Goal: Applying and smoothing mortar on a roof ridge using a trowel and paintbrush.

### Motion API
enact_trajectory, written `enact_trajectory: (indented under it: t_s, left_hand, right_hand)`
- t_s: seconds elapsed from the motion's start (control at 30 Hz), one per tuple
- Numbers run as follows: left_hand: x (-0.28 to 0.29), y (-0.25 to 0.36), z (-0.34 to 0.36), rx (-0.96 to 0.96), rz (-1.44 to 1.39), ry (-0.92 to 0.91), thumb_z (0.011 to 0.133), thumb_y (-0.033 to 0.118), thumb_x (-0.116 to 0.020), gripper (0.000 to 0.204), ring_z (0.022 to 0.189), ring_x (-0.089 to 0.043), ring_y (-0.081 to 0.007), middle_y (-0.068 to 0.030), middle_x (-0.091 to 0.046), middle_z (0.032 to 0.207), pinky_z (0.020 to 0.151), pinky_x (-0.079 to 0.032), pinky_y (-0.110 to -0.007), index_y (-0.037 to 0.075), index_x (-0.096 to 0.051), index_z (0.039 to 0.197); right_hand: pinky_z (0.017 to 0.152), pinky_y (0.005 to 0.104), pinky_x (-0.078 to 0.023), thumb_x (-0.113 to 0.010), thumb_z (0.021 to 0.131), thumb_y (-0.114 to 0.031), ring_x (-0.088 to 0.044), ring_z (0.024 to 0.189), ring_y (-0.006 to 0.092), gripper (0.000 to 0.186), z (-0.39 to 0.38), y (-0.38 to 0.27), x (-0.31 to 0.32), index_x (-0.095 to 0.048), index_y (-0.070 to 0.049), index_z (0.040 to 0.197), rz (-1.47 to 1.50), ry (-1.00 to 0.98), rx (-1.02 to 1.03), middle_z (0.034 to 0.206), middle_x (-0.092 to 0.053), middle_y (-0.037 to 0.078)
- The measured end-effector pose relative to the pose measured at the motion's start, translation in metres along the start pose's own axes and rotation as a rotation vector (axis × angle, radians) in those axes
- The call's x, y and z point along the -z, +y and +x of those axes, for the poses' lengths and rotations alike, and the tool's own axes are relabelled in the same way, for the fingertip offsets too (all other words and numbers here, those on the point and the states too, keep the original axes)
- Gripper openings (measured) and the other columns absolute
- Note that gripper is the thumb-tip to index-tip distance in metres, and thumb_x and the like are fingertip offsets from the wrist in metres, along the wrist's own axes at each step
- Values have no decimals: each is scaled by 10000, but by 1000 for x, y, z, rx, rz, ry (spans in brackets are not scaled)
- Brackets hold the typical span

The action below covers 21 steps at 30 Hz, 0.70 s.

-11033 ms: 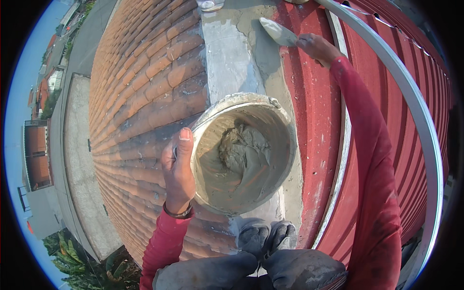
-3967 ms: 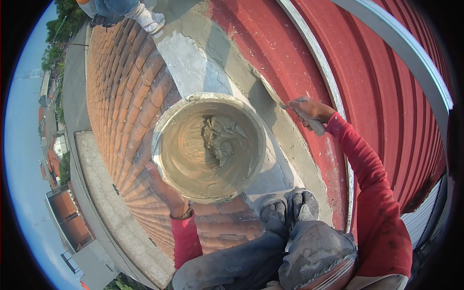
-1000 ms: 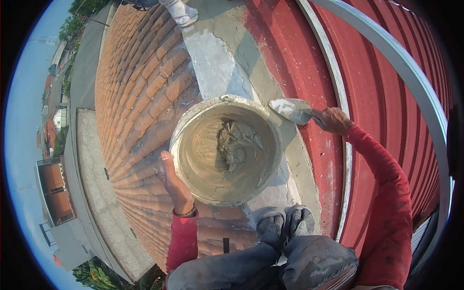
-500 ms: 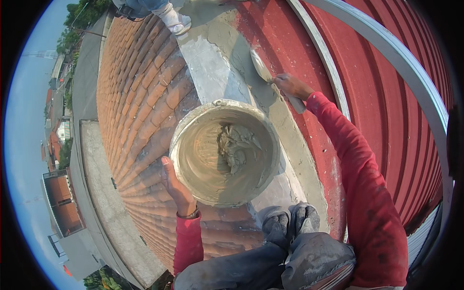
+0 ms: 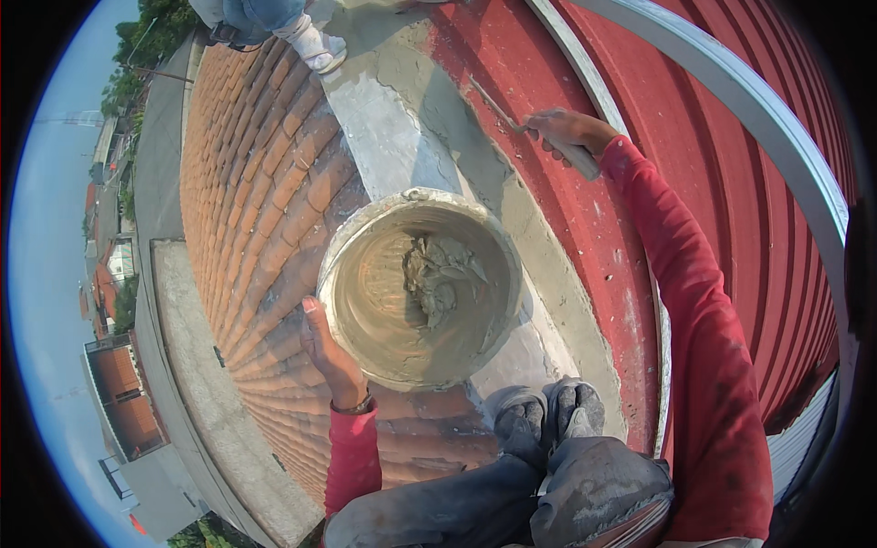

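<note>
My left hand (image 5: 333,356) grips the left side of a pale bucket (image 5: 333,265), whose interior is coated with grey mortar and holds a lump of it (image 5: 438,274). Up and to the right, my right hand (image 5: 571,137) is wrapped round the handle of a trowel (image 5: 494,105), its blade seen nearly edge-on over the border between a strip of grey mortar (image 5: 521,219) and the red metal roofing (image 5: 603,237). A pale grey band (image 5: 384,128) runs beside the mortar strip, along the terracotta tiles (image 5: 256,183). My grey-covered feet are below the bucket.
A co-worker's leg and light shoe (image 5: 320,50) are at the top, where the band starts. A curved metal rail (image 5: 786,151) and a pale batten (image 5: 580,64) cross the red roof. Beyond the tiles at left lie a grey road (image 5: 164,173), trees and buildings.
My right hand with the trowel has moved up and left along the mortar strip over the last second, and the blade has turned edge-on. My left hand stays on the bucket.
</note>
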State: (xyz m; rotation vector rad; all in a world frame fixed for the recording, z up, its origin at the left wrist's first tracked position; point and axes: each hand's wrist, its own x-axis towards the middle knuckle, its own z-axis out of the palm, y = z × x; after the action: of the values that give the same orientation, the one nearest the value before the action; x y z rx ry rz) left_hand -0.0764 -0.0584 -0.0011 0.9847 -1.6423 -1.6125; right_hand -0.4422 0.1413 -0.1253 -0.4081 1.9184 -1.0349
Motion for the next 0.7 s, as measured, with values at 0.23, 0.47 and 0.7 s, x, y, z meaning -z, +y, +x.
enact_trajectory:
  t_s: [0.23, 0.47, 0.7]
  left_hand:
    - [6, -4, 1, 40, -14, 54, 1040, 423, -473, 496, 939, -588, -160, -103, -626, 1066, 837, -476, -292, -47, -591, 1145]
    - [19, -4, 0, 90, 22, -22, 1059, 427, -411, 559, 1116, -569, -174, -123, -582, 1271, 956, -456, -310, -63, -529, 1301]
    - [11, -10, 0, -78, 21, 46, 1045, 415, -461, 504, 973, -619, -156, -112, -650, 1105, 823, -501, -295, -53, -603, 1167]
  right_hand:
    - [537, 346, -445, -434, 994, -448, -500, 606, 139, 414, 67, -36, -16, -619, -78, 1013, -138, 16, 43, 771, -515, 15]
    - [446, 313, -475, -477, 987, -482, -529, 538, 131, 490, -50, 52, -47, -646, -79, 1208, -227, -132, -44, 721, -512, 23]
    - [475, 362, -498, -457, 997, -373, -576, 571, 155, 378, -126, 117, -52, -622, -62, 1134, -69, -160, -263, 718, -566, 51]
